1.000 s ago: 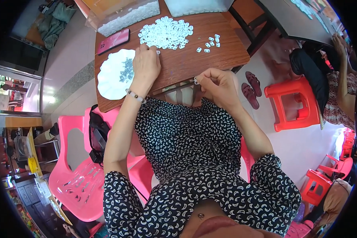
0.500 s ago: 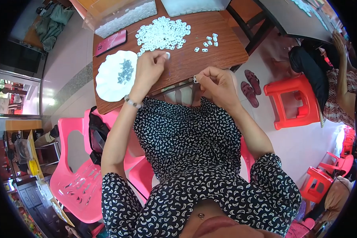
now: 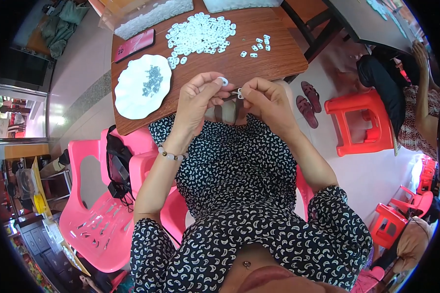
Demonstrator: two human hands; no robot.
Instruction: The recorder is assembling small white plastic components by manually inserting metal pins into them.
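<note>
My left hand (image 3: 198, 102) pinches a small white oval plastic piece (image 3: 222, 81) between thumb and forefinger. Close beside it, my right hand (image 3: 271, 102) grips another small white plastic piece with holes (image 3: 240, 93) at its fingertips. A thin dark bit shows between the two hands, too small to make out. Both hands are over the table's near edge, above my lap. Beyond them lies a heap of white pieces (image 3: 200, 35), with several paired pieces (image 3: 260, 46) to its right. A white scalloped plate (image 3: 127, 100) at the left holds small grey metal parts (image 3: 153, 81).
The brown wooden table (image 3: 274, 68) also bears a pink phone (image 3: 135, 45) and two clear bins of white pieces (image 3: 154, 18) at the back. A pink chair (image 3: 95, 229) stands left, a red stool (image 3: 362, 122) and slippers (image 3: 308, 105) right. Another person's arm (image 3: 428, 107) shows far right.
My left hand has moved right, away from the heap and plate, bringing its white piece up to my right hand. The right hand has hardly moved. The view has shifted slightly.
</note>
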